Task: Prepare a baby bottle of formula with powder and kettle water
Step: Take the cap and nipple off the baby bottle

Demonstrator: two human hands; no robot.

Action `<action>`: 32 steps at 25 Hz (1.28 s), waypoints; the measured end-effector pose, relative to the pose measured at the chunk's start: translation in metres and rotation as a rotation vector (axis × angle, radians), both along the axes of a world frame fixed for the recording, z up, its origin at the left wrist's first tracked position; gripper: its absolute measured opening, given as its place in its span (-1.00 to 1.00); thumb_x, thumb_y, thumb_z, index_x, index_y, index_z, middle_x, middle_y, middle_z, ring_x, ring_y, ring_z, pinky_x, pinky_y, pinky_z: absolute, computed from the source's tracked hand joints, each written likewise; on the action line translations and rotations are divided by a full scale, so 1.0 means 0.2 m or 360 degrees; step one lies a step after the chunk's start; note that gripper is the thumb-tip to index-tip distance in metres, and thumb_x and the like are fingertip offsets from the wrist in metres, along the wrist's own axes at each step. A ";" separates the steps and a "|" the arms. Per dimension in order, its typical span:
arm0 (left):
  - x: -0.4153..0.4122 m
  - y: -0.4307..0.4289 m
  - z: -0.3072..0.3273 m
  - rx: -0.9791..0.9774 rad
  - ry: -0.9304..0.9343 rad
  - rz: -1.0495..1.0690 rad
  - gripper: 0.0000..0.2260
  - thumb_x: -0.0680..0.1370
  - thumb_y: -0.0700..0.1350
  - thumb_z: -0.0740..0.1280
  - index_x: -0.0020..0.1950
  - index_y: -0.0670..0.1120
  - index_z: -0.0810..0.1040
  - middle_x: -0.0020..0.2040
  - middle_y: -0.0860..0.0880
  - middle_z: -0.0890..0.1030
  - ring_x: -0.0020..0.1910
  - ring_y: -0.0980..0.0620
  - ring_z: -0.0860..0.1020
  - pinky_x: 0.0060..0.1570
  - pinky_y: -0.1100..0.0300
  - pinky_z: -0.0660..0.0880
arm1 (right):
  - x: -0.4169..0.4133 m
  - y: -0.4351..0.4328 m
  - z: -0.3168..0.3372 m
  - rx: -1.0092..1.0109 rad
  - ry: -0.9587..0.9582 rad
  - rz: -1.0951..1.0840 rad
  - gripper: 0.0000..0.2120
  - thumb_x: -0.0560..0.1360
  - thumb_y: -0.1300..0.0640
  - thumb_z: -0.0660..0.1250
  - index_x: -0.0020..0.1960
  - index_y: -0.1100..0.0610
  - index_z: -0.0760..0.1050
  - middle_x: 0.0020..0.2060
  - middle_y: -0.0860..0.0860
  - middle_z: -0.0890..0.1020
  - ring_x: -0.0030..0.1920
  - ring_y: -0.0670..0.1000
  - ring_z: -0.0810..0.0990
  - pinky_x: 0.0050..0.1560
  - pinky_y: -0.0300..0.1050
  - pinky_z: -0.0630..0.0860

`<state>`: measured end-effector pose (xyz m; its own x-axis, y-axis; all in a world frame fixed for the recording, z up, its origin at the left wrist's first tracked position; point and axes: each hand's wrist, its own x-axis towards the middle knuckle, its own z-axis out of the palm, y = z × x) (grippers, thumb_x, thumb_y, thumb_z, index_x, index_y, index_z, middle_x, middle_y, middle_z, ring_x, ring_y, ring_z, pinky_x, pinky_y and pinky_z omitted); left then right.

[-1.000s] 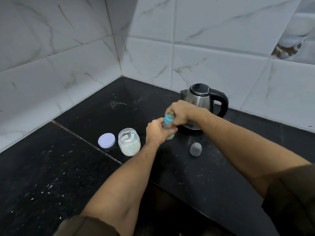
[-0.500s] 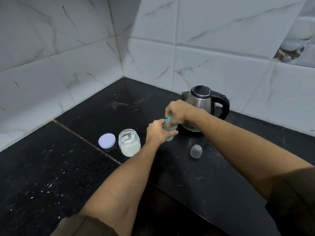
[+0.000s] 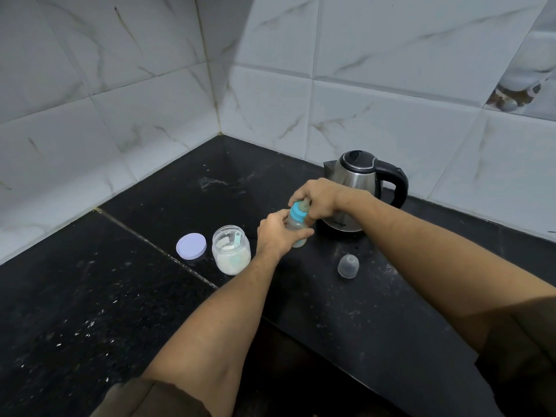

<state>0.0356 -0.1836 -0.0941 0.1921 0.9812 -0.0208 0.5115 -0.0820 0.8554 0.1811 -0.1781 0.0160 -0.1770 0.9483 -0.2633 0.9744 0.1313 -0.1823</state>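
A small clear baby bottle [image 3: 296,228] with a blue collar [image 3: 298,214] is held above the black counter [image 3: 376,311]. My left hand [image 3: 278,236] grips the bottle's body. My right hand [image 3: 316,198] grips the blue collar and teat at the top. An open jar of white powder [image 3: 231,249] with a green scoop inside stands to the left. Behind my right hand stands a steel kettle [image 3: 358,176] with a black handle. The bottle's clear cap [image 3: 348,265] lies on the counter to the right.
The jar's lilac lid [image 3: 191,245] lies flat left of the jar. Tiled walls meet in a corner behind. A seam runs across the counter [image 3: 156,249], with white specks scattered on the left slab.
Both hands stay on the bottle; the right hand has shifted around the blue collar, which shows more now. Bottle tilts slightly. The other objects have not moved.
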 end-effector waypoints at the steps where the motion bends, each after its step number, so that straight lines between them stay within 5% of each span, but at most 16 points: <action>1: 0.00 0.00 0.00 0.0004 -0.0004 -0.0009 -0.53 0.33 0.07 0.68 0.18 0.00 0.67 -0.04 0.12 0.72 0.00 0.14 0.67 0.10 0.09 0.63 | 0.00 0.00 0.00 -0.0043 0.0017 -0.0005 -0.32 0.40 0.11 0.60 0.49 -0.01 0.50 0.29 -0.02 0.63 0.27 0.07 0.60 0.27 -0.09 0.53; 3: 0.00 0.00 0.00 0.0007 -0.0020 -0.0034 -0.58 0.35 0.06 0.67 0.13 0.00 0.67 -0.06 0.11 0.71 -0.02 0.14 0.67 0.09 0.07 0.64 | -0.01 0.02 -0.01 -0.0066 0.0091 -0.0126 -0.23 0.39 -0.03 0.62 0.53 0.02 0.42 0.27 0.01 0.62 0.18 0.09 0.64 0.19 -0.06 0.60; 6: 0.01 0.00 0.00 -0.0027 -0.0027 -0.0070 -0.59 0.36 0.07 0.67 0.12 0.00 0.66 -0.05 0.11 0.71 0.00 0.13 0.67 0.11 0.04 0.64 | -0.01 0.02 -0.02 -0.0026 0.0138 -0.0206 -0.49 0.39 -0.12 0.62 0.24 0.09 0.62 -0.10 -0.01 0.68 -0.21 0.04 0.66 -0.22 -0.17 0.56; 10: -0.01 0.02 -0.02 -0.0070 -0.0042 -0.0048 -0.51 0.36 0.05 0.67 0.23 -0.01 0.65 0.04 0.09 0.72 0.07 0.12 0.66 0.16 0.08 0.62 | 0.01 0.01 0.03 0.0112 0.0189 -0.0102 -0.55 0.41 0.05 0.61 0.28 0.02 0.64 0.07 -0.06 0.64 0.06 0.00 0.58 0.08 -0.17 0.48; 13: -0.02 0.02 -0.05 -0.0073 -0.0063 0.0010 -0.51 0.36 0.05 0.67 0.24 0.00 0.66 0.05 0.09 0.71 0.09 0.10 0.65 0.14 0.12 0.58 | 0.08 0.03 0.01 0.0263 0.0320 -0.0335 -0.49 0.37 -0.04 0.64 0.27 0.01 0.62 0.13 -0.06 0.65 0.15 0.03 0.59 0.23 -0.10 0.52; 19: -0.03 0.01 -0.14 -0.0052 -0.0155 0.0146 -0.52 0.31 0.12 0.68 0.18 0.05 0.69 0.09 0.09 0.66 0.08 0.09 0.64 0.16 0.05 0.60 | 0.19 -0.01 -0.28 0.0032 -0.0077 -0.0470 -0.59 0.35 -0.02 0.65 0.15 0.02 0.66 0.01 0.03 0.67 -0.04 0.08 0.59 -0.07 -0.09 0.52; 32: -0.03 -0.02 -0.29 -0.0126 -0.0183 0.0166 -0.49 0.29 0.06 0.70 0.20 0.08 0.68 0.15 0.06 0.59 0.09 0.07 0.65 0.22 0.01 0.61 | 0.23 -0.07 -0.63 -0.0253 -0.0258 -0.0384 -0.36 0.36 -0.15 0.65 0.34 0.06 0.58 0.12 0.04 0.60 0.13 0.12 0.61 -0.07 -0.02 0.52</action>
<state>0.0292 -0.1874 -0.1524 0.0948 0.9921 -0.0826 0.4122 0.0364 0.9104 0.2261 -0.1923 -0.1100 0.1042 0.9027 -0.4175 0.9920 -0.1245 -0.0216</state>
